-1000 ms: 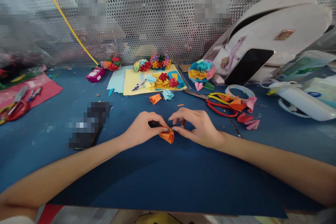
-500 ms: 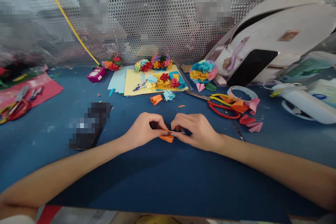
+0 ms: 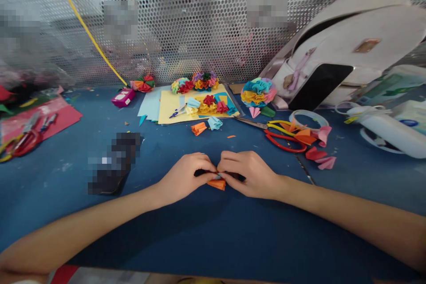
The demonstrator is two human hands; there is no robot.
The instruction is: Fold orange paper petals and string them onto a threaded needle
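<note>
A blue tabletop (image 3: 186,239) carries a purple box (image 3: 123,97), red-and-yellow-handled scissors (image 3: 265,127), a tape roll (image 3: 313,115), a pale backpack (image 3: 361,46), a pleated orange paper piece (image 3: 199,129) and a light-blue one (image 3: 215,123).

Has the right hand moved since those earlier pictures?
Yes, slightly: the right hand has drawn back toward the viewer, away from the small orange scrap lying beyond it; the gap between them has widened.

The left hand (image 3: 183,178) pinches folded orange paper (image 3: 218,184) above the blue tabletop (image 3: 206,239), the right hand (image 3: 255,174) close against it; scissors (image 3: 261,124) lie beyond, a phone (image 3: 321,86) leans on a backpack (image 3: 346,31).
</note>
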